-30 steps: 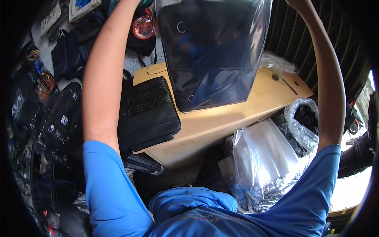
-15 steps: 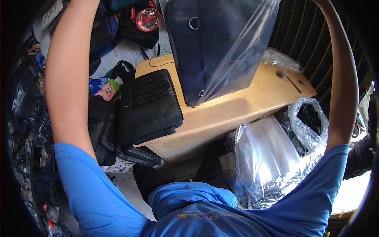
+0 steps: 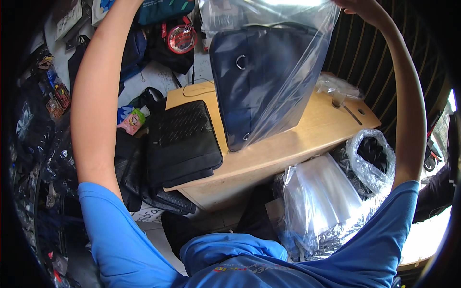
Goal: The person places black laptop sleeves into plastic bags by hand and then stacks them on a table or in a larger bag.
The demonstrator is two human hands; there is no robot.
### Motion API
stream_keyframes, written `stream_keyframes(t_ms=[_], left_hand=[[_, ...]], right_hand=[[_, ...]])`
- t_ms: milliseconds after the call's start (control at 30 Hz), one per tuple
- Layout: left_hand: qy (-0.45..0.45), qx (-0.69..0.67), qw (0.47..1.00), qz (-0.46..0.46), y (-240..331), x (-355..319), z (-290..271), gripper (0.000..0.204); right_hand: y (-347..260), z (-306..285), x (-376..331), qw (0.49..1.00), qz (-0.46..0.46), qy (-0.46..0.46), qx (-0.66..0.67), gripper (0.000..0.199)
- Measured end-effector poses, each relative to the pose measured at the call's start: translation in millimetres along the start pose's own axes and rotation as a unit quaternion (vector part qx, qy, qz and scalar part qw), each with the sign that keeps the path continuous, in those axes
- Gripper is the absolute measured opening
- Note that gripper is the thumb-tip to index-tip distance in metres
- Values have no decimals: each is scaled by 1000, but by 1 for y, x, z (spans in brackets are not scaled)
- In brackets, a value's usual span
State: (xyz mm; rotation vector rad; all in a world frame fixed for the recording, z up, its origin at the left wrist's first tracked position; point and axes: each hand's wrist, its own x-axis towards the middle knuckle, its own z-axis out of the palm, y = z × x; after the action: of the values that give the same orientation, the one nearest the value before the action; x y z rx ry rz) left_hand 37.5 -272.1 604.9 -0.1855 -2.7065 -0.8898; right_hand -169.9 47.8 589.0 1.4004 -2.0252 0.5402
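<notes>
1. Right hand [image 3: 357,5] pinches the clear plastic bag's [image 3: 293,72] top corner; left hand is out of view.
2. Navy bag [image 3: 254,81] hangs inside, above the wooden counter [image 3: 307,137].

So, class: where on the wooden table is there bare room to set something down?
The wooden table is bare along its front edge and at its right end, between the bagged navy bag and the crumpled plastic. The black quilted bag crowds its left side.

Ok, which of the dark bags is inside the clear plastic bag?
The navy bag held up over the wooden table; the black quilted bag lies bare on it.
</notes>
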Motion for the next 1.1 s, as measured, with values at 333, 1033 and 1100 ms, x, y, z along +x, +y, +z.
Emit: stream_keyframes(t_ms=[333,1033,1100], left_hand=[[-22,-14,999,19,2,-13,-9,21],[154,-6,980,129,-30,-13,9,20],[172,-18,977,124,-34,-15,8,21]], right_hand=[[5,3,12,994,39,-59,-89,22],[55,-8,-7,993,-18,-69,98,27],[60,0,-5,992,-69,-65,77,28]])
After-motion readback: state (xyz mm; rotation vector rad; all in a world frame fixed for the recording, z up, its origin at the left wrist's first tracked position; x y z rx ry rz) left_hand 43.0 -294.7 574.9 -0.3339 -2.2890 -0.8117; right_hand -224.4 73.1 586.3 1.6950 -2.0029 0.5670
